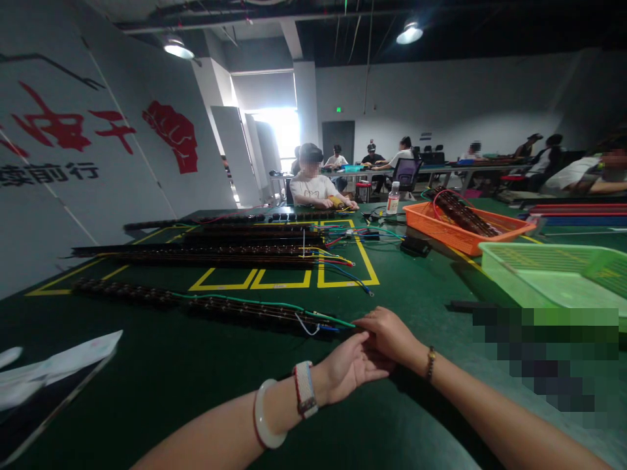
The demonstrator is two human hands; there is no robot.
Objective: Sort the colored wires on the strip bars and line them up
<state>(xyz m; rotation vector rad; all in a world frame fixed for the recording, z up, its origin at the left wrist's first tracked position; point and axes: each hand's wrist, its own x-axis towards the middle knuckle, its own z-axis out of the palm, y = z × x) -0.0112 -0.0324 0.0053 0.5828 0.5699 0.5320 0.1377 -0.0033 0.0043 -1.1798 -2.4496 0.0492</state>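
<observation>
My left hand (349, 367) lies low on the green table (186, 372), palm turned up and fingers loosely curled, holding nothing I can see. My right hand (386, 331) rests partly over it, fingers bent and closed near the end of a green wire (255, 302). That wire runs along a long dark strip (196, 305) lying just beyond both hands. Whether the right fingertips pinch the wire end is unclear. A bangle and a woven band sit on my left wrist, a thin bracelet on my right.
More dark strips with coloured wires (220, 251) lie across yellow floor-tape squares. An orange basket (465, 228) of strips and a green basket (553, 274) stand at the right. Papers (53, 369) lie at the left. A seated person (313, 186) works opposite; others sit behind.
</observation>
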